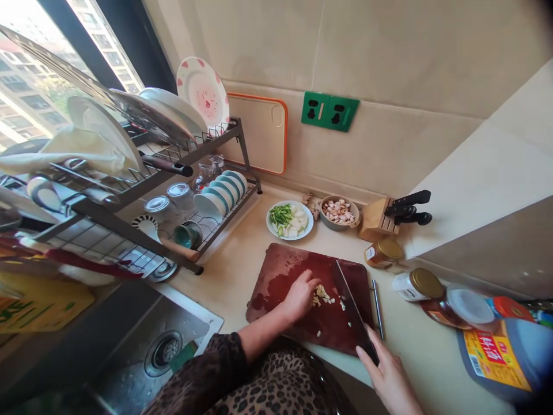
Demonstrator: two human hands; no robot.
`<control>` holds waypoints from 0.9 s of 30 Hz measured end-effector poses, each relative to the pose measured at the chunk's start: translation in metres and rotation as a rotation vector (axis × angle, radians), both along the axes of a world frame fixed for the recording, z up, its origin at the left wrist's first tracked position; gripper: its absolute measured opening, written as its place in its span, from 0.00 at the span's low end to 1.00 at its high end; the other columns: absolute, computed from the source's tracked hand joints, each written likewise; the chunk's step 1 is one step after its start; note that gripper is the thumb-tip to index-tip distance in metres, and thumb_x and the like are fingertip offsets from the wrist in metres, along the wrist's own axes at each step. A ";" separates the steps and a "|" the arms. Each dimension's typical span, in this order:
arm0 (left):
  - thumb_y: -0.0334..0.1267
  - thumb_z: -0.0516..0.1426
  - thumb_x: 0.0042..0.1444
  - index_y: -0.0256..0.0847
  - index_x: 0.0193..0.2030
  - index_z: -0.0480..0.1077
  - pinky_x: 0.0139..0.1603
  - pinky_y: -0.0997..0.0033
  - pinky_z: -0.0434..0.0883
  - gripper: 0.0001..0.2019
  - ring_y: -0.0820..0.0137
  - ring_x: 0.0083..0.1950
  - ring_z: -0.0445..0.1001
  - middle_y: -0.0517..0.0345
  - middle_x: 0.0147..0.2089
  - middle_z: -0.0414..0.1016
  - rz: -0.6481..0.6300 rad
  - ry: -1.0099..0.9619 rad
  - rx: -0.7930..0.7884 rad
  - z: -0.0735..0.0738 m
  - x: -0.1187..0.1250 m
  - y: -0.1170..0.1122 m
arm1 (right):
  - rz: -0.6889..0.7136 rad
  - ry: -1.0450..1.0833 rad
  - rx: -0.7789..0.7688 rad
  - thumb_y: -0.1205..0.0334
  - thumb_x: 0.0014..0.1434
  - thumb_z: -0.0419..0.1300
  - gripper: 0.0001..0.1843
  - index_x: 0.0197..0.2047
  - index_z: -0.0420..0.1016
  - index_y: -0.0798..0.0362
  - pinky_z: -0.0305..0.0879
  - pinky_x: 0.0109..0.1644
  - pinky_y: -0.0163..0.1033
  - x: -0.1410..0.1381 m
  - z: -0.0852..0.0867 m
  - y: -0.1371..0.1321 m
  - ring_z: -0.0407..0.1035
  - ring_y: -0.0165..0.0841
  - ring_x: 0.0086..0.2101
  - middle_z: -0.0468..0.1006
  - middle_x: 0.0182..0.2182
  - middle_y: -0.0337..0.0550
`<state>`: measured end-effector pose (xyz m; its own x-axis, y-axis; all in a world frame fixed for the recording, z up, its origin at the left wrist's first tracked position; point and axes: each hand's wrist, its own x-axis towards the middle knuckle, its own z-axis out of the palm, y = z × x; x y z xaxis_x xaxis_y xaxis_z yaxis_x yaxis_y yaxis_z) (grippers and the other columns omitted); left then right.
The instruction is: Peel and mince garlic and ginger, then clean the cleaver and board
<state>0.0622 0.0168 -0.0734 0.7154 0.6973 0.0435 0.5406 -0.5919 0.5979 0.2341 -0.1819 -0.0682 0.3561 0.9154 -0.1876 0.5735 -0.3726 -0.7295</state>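
Honestly, not one word I'd swear to here. Best candidate is the big bottle [529,340] on the right of the bench: white Chinese-looking characters on the red patch of its yellow label [514,369], too blurry for me to spell out, plus a barcode [476,365] (digits unreadable, sorry). Far left, the yellow package [56,302] has big dark green lettering, tilted and cut off. The two gold-lidded jars [412,286] wear pale labels, print way too tiny.

The single head-worn view looks forward and down at the tabletop [235,262] from close above, facing the wall [401,75] behind it.
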 end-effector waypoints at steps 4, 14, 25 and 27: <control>0.22 0.45 0.56 0.36 0.44 0.69 0.51 0.59 0.64 0.15 0.61 0.49 0.62 0.48 0.46 0.63 0.116 0.060 0.062 -0.003 -0.002 0.019 | 0.029 -0.166 -0.004 0.46 0.59 0.47 0.28 0.57 0.67 0.50 0.73 0.43 0.46 -0.012 -0.008 0.002 0.76 0.45 0.42 0.79 0.46 0.53; 0.34 0.52 0.59 0.43 0.57 0.64 0.54 0.57 0.61 0.19 0.60 0.54 0.61 0.47 0.53 0.65 0.019 -0.171 0.169 0.040 -0.022 0.009 | 0.289 -0.266 -0.082 0.53 0.61 0.47 0.27 0.62 0.64 0.49 0.71 0.47 0.44 0.009 0.043 0.033 0.74 0.41 0.45 0.78 0.49 0.47; 0.31 0.54 0.56 0.38 0.34 0.73 0.37 0.67 0.64 0.07 0.62 0.40 0.70 0.49 0.36 0.73 -0.259 0.368 0.188 0.044 0.003 0.033 | 0.678 -0.254 -0.175 0.71 0.51 0.53 0.30 0.57 0.70 0.42 0.62 0.57 0.40 0.042 0.061 0.116 0.71 0.35 0.51 0.75 0.53 0.36; 0.28 0.52 0.56 0.36 0.34 0.74 0.37 0.66 0.64 0.09 0.61 0.41 0.70 0.47 0.36 0.73 -0.220 0.376 0.183 0.036 0.009 0.026 | 0.646 -0.245 -0.205 0.72 0.50 0.52 0.31 0.57 0.69 0.44 0.63 0.56 0.39 0.045 0.051 0.115 0.70 0.35 0.51 0.75 0.53 0.36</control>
